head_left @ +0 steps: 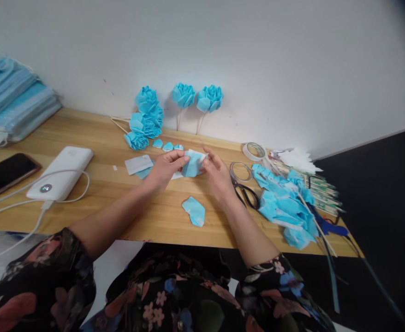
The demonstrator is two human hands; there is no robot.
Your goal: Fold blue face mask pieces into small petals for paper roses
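Between my two hands, above the wooden table, is a small piece of light blue fabric (191, 166) with a white edge along its top. My left hand (169, 167) pinches its left side between thumb and fingers. On the right side, my right hand (218, 174) pinches the upper corner. Just below lies a loose blue piece (194, 211) of irregular shape. Left of my hands are a white square piece (138, 164) over a blue one. Behind them sits a row of small folded blue petals (168, 146).
Blue flowers on sticks (209, 98) lean on the wall, others lie in a heap (145, 122). Right are scissors (247, 196), tape rolls (253, 151), blue scraps (282, 203) and a blue-handled tool (332, 227). Left are a power bank (66, 168), a phone (8, 175) and masks (14, 101).
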